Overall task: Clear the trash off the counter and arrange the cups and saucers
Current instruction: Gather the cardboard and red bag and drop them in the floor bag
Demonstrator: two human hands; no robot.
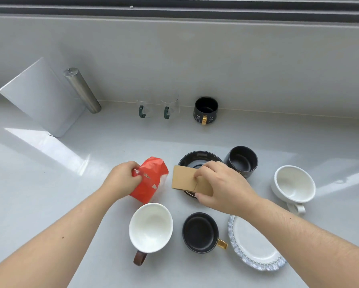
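My left hand [123, 179] grips a crumpled red plastic wrapper [150, 181] just above the pale counter. My right hand [222, 187] pinches a flat brown cardboard sleeve [185, 179] over a black saucer [197, 160]. Close to me stand a white cup with a brown handle [150, 227], a black cup with a gold handle [200, 231] and a white saucer with a patterned rim [255, 265]. A black cup [242, 160] stands behind my right hand, a wide white cup [294, 183] further right.
Along the back wall stand two clear glass mugs with green handles [143, 108] [170, 108] and another black cup with a gold handle [205, 109]. At the far left a steel cylinder [82, 90] and a white sheet [41, 96] lean against the wall.
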